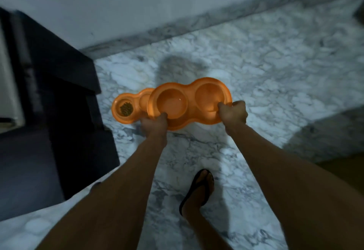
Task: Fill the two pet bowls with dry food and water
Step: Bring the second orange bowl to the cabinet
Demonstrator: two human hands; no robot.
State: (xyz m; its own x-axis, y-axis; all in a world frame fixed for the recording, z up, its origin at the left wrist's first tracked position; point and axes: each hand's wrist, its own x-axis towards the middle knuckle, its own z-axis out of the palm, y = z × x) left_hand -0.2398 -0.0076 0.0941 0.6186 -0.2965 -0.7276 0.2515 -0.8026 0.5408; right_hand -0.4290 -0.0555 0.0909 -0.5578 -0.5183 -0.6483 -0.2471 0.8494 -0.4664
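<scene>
Above a white marble floor (pixel 266 56), both hands hold an orange double pet bowl (pixel 189 102) by its near rim. The left hand (pixel 154 126) has fingers clamped on the rim beside the left well; the right hand (pixel 233 113) grips the rim at the right well, thumb inside. Left of the left fingers, partly under the held bowl, a second orange bowl (pixel 126 109) lies on the floor with dry food (pixel 126 108) in its left well. A sandalled foot (pixel 198 190) stands nearer the viewer than the hands.
</scene>
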